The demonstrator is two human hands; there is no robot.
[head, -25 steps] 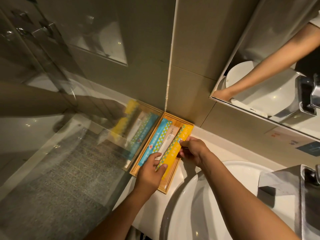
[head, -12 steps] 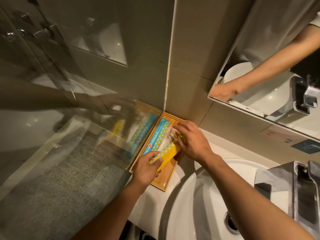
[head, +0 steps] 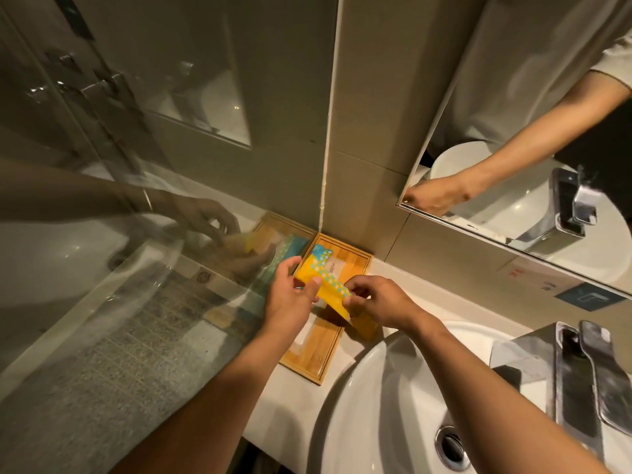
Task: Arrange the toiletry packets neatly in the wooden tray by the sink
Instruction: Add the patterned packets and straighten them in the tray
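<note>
A wooden tray (head: 321,350) sits on the white counter in the corner, against the glass panel. A yellow packet (head: 329,285) with a dotted teal stripe is lifted crosswise above the tray, held at both ends. My left hand (head: 290,299) pinches its left end and my right hand (head: 376,301) pinches its right end. A blue packet (head: 319,251) and a white packet (head: 333,266) lie in the tray's far half, partly hidden under the yellow one. Another yellow piece (head: 366,328) shows below my right hand, over the tray's right edge.
A white basin (head: 383,405) with a metal drain (head: 451,446) lies right of the tray. A chrome faucet (head: 581,367) stands at the far right. A mirror (head: 533,131) hangs above the counter. The glass shower panel (head: 119,234) borders the tray on the left.
The yellow packet has come up out of its lengthwise slot in the tray and turned crosswise. My right hand moved back from the tray's far end toward the basin.
</note>
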